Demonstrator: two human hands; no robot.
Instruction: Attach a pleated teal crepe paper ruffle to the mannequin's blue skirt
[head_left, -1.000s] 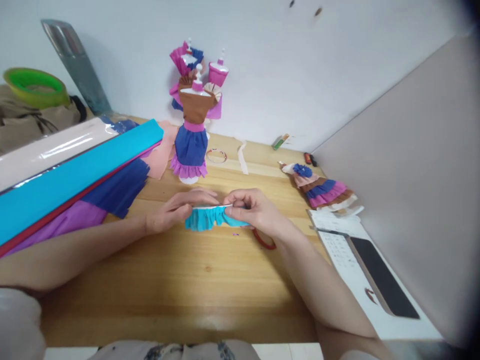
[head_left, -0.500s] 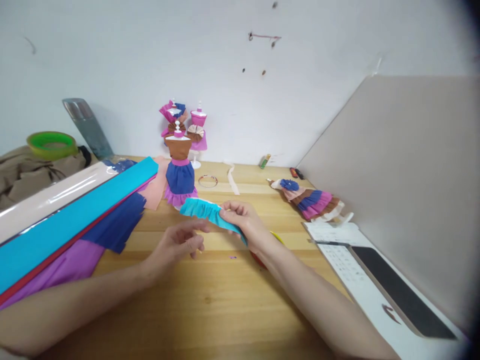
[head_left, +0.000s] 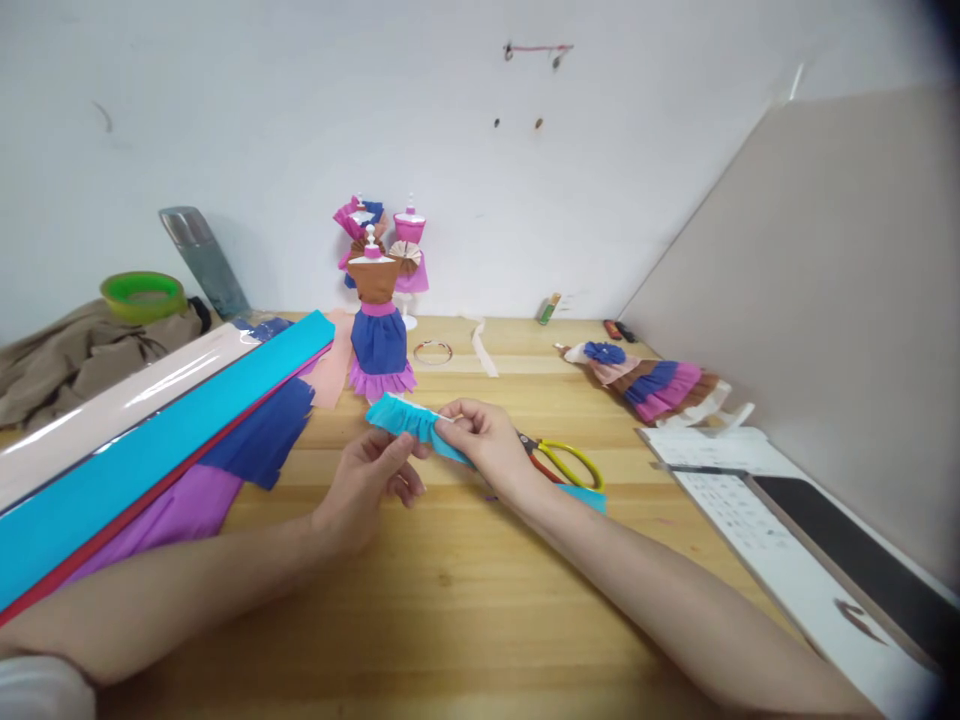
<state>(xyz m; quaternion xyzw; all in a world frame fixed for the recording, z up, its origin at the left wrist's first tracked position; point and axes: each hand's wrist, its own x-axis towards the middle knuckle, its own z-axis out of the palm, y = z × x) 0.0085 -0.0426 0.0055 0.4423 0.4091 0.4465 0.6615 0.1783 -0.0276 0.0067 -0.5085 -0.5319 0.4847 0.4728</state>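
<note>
A gathered strip of turquoise crepe paper (head_left: 409, 420) is lifted above the wooden table (head_left: 450, 590). My right hand (head_left: 484, 440) pinches its right end. My left hand (head_left: 367, 480) is below it, fingers curled, thumb and forefinger touching the strip's lower edge. Just behind stands a small mannequin (head_left: 379, 320) in a brown, blue and purple paper dress. Yellow-handled scissors (head_left: 562, 460) lie right of my right hand, with a turquoise scrap (head_left: 585, 495) by my forearm.
Rolls of turquoise, pink and red paper (head_left: 157, 430) lie at the left over blue and purple sheets. Two more dressed mannequins (head_left: 405, 250) stand by the wall. A paper-dressed doll form (head_left: 645, 380) lies at right, near a tablet (head_left: 840, 550) on white paper.
The strip was pressed on the table by both hands; my right hand lifted it, my left let go and has come back up to its lower edge. The view rose and the scissors came into sight.
</note>
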